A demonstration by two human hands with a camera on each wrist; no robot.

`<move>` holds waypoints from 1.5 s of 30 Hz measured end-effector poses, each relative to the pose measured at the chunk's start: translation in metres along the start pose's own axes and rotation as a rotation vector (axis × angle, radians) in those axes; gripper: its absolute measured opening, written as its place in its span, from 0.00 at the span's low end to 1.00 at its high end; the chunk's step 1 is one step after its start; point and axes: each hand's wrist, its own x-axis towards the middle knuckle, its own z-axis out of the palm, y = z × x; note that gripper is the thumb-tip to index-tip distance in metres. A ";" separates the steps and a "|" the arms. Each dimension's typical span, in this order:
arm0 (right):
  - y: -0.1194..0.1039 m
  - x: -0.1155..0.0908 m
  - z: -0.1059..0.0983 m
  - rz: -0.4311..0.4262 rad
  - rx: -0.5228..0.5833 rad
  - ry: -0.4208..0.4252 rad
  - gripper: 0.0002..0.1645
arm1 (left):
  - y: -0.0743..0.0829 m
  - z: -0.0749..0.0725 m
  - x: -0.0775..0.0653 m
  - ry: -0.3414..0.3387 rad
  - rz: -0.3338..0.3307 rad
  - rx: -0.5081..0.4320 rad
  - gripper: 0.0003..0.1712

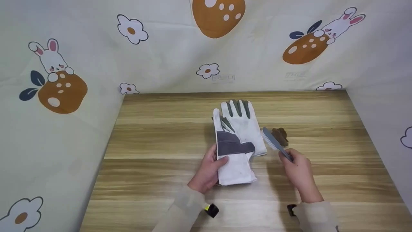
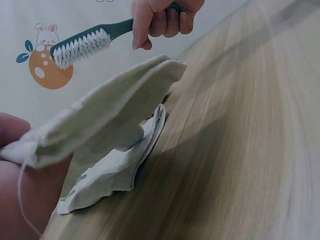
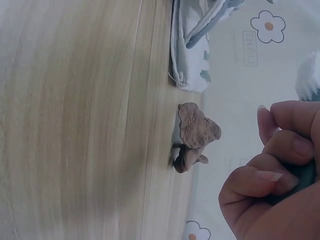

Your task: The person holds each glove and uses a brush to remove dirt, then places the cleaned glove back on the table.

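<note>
My left hand [image 1: 207, 169] holds a white work glove [image 1: 236, 169] by its left side, near the cuff, with the thumb on top. A dark grey patch crosses this glove's palm, and its cuff edge [image 2: 115, 105] is lifted above the table in the left wrist view. A second white glove [image 1: 244, 129] with green between its fingers lies behind it on the table. My right hand [image 1: 297, 167] grips a scrubbing brush [image 1: 273, 141] by its grey-green handle. The brush's white bristles [image 2: 82, 47] face the held glove, apart from it.
A crumpled-looking brown lump [image 3: 197, 127] rests on the wood-grain table [image 1: 154, 141], right of the gloves and beyond the brush. Pale printed sheeting [image 1: 167, 48] with rabbits and flowers rises along the table's back and both sides.
</note>
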 end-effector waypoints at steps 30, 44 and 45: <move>-0.008 -0.001 0.013 -0.018 0.037 -0.030 0.17 | 0.005 0.001 -0.002 -0.053 -0.041 -0.214 0.42; -0.020 -0.002 0.019 -0.035 0.093 -0.032 0.17 | 0.004 0.009 -0.004 -0.032 -0.049 -0.163 0.41; -0.020 -0.002 0.019 -0.034 0.095 -0.032 0.17 | 0.005 0.009 -0.004 -0.035 -0.047 -0.166 0.41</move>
